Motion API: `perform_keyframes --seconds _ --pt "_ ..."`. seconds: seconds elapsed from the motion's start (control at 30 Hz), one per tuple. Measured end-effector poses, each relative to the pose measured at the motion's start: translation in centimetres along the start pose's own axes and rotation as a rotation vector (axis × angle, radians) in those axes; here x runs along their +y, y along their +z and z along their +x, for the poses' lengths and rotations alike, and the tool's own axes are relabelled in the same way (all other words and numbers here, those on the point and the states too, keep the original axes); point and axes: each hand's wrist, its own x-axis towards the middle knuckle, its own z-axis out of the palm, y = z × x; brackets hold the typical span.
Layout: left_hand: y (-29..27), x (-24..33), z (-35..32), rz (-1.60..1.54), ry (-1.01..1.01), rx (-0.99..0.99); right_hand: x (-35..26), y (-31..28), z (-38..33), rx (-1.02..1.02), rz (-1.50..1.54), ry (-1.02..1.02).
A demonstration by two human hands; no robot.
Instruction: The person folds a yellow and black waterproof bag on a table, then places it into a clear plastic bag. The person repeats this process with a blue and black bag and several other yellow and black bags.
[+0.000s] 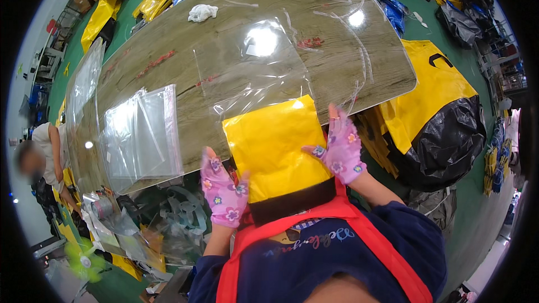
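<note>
A folded yellow bag (275, 146) with a black band along its near edge lies in front of my chest, partly over the table edge. Its far end meets the mouth of a clear plastic sleeve (236, 73) lying flat on the table; how far it reaches inside is hard to see. My left hand (223, 191), in a pink flowered glove, holds the left side of the yellow bag, thumb by its edge. On the right side my right hand (343, 148), gloved alike, grips it with the thumb on top and fingers pointing away.
The wood-patterned table (163, 39) carries a stack of clear sleeves (143, 134), a crumpled white wad (202, 13) and loose plastic strips. To the right stands a large yellow-and-black bag (432, 112). A green fan (84, 261) is at lower left; another person (48, 151) is at far left.
</note>
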Motion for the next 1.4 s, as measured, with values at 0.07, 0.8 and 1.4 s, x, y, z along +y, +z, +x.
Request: perform_keyframes --seconds 0.07,0.8,1.4 --pt "0.5 0.8 1.4 0.204 0.263 0.069 -2.4 -0.1 0.4 0.005 -0.128 -0.350" --pt "3.3 -2.3 0.7 -0.850 -0.319 -0.083 2.0 4.5 2.3 -0.251 1.160 0.261" --pt "6.1 -5.2 -0.8 -0.726 -0.200 -0.056 1.2 2.4 0.8 -0.295 1.322 0.287"
